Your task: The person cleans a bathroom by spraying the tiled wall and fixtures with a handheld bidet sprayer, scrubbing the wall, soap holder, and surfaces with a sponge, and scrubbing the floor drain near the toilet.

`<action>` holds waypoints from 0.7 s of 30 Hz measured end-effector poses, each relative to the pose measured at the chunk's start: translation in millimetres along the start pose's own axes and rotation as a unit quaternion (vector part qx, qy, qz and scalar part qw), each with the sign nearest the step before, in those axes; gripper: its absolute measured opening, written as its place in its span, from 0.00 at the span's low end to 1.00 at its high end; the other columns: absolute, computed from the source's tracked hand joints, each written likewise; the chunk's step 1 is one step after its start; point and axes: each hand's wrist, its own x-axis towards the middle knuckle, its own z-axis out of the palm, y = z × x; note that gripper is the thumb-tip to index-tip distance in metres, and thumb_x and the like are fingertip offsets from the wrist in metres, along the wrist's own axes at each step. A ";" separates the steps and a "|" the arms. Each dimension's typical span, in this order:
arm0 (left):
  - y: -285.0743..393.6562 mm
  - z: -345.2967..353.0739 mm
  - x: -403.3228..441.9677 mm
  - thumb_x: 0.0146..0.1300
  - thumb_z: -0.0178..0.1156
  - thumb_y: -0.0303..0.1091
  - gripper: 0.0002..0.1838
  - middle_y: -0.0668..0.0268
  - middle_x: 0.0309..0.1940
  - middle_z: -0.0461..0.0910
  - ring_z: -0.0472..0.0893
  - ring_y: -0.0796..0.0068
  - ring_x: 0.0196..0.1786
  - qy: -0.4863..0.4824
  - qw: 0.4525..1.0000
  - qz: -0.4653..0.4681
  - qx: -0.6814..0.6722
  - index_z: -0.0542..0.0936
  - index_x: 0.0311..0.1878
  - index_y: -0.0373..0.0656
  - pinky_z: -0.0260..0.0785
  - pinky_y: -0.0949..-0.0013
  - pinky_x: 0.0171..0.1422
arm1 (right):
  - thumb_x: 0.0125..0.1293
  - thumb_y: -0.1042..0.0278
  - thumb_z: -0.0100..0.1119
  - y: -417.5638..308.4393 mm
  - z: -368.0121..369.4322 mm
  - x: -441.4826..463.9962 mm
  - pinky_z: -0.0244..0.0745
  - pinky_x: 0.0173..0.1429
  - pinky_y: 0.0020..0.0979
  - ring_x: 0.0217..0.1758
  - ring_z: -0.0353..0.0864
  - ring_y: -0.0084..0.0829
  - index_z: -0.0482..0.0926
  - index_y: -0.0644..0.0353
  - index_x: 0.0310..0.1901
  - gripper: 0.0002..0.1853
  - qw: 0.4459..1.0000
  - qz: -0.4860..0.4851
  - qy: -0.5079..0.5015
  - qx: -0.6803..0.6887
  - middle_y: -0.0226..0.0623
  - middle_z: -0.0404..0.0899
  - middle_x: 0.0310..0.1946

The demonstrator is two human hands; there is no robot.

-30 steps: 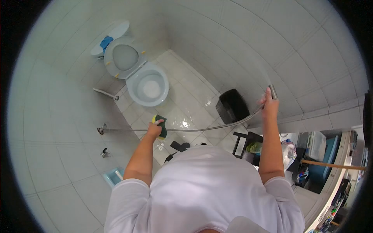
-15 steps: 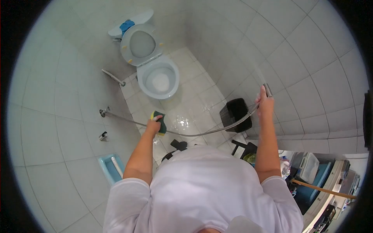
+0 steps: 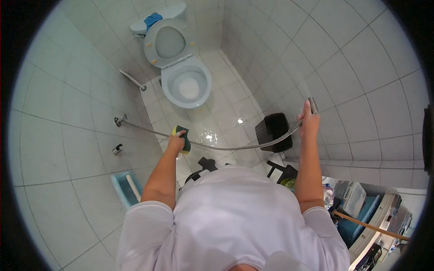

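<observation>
My left hand (image 3: 175,142) is closed around a yellow and green scrub sponge (image 3: 186,143), above the wet floor. On the right, my right hand (image 3: 309,121) grips a silver spray nozzle (image 3: 313,105) close to the tiled wall (image 3: 348,86). A faint mist shows at the nozzle's upper end. From that hand a metal hose (image 3: 226,148) sags across to a wall valve (image 3: 120,120) on the left, passing just by the sponge.
A toilet (image 3: 186,86) with raised lid and seat stands ahead, a blue cloth (image 3: 153,20) on its tank. Below the hose is a black bin (image 3: 274,131). A light-blue wall tray (image 3: 123,192) is at left; shelves with a wooden pole (image 3: 370,225) are at lower right.
The view has shifted slightly, so the toilet sits a little higher. My left hand and sponge have moved slightly up and left; my right hand stays nearly in place with the nozzle.
</observation>
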 end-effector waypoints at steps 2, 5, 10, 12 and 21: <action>-7.4 4.6 7.8 0.48 0.46 0.28 0.21 0.46 0.46 0.65 0.70 0.54 0.46 -0.008 1.000 0.021 -0.018 0.74 0.47 0.58 0.64 0.64 0.50 | 0.57 0.56 0.53 2.9 -0.3 1.0 0.53 0.16 0.24 0.14 0.61 0.19 0.69 0.60 0.26 0.14 1.000 0.005 -0.002 -0.011 0.27 0.63 0.13; 9.0 -15.3 -10.3 0.54 0.44 0.36 0.17 0.46 0.49 0.65 0.69 0.54 0.49 -0.091 0.993 0.012 -0.071 0.73 0.47 0.51 0.62 0.63 0.53 | 0.57 0.46 0.48 5.4 -24.6 -18.3 0.64 0.26 0.27 0.22 0.68 0.27 0.71 0.64 0.32 0.23 0.944 0.088 -0.032 -0.315 0.34 0.68 0.19; 29.1 2.7 10.7 0.50 0.45 0.25 0.14 0.61 0.34 0.78 0.76 0.65 0.40 -0.029 0.964 0.068 -0.254 0.79 0.34 0.50 0.66 0.67 0.46 | 0.60 0.63 0.49 58.4 -40.8 -16.1 0.57 0.16 0.21 0.13 0.60 0.19 0.70 0.62 0.34 0.10 0.998 0.016 0.002 -0.054 0.31 0.68 0.16; 51.3 15.0 37.8 0.50 0.50 0.29 0.09 0.61 0.28 0.77 0.76 0.64 0.33 -0.010 0.966 0.221 -0.130 0.79 0.32 0.48 0.67 0.65 0.41 | 0.59 0.61 0.51 39.3 -24.0 -23.7 0.55 0.15 0.22 0.14 0.62 0.19 0.68 0.59 0.26 0.11 1.000 0.012 0.008 -0.014 0.28 0.66 0.13; 234.7 42.0 -73.6 0.45 0.55 0.59 0.26 0.50 0.44 0.64 0.71 0.53 0.43 -0.034 0.805 0.572 0.153 0.77 0.39 0.47 0.65 0.60 0.47 | 0.53 0.55 0.57 -21.7 44.2 -24.7 0.61 0.23 0.28 0.21 0.68 0.23 0.70 0.60 0.29 0.15 0.995 0.017 -0.040 0.094 0.30 0.68 0.16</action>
